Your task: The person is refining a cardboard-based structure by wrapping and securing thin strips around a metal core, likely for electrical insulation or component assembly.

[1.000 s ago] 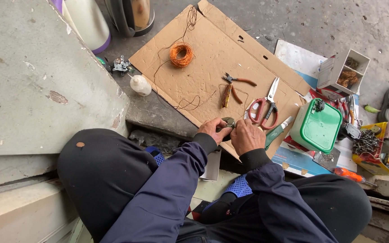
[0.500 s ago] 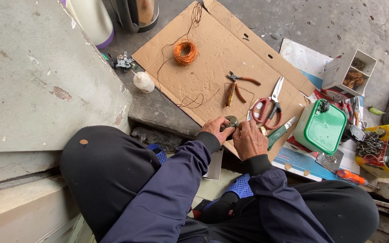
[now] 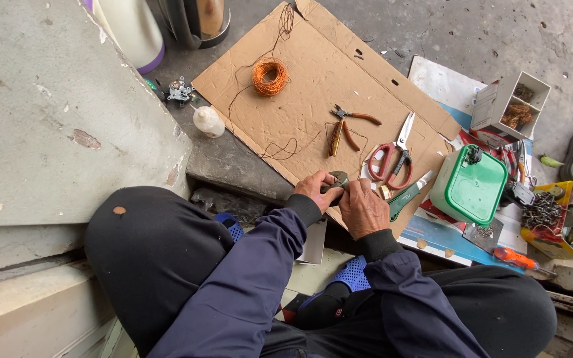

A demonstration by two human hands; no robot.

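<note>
Hands closed together on a small dark round part at the near edge of the flat brown cardboard sheet (image 3: 339,73).

Left hand (image 3: 314,189) and right hand (image 3: 363,209) pinch the part (image 3: 337,179); thin copper wire (image 3: 280,149) seemingly runs to it from the orange wire coil (image 3: 268,76), so winding looks underway, calling next for steady turning under tension.

You sit at a makeshift repair spot on a concrete floor (image 3: 492,33). A flattened cardboard sheet (image 3: 313,93) serves as work surface: copper wire coil (image 3: 270,76), pliers (image 3: 347,126), red scissors (image 3: 392,156) on it; parts boxes (image 3: 509,103) right of it.
</note>
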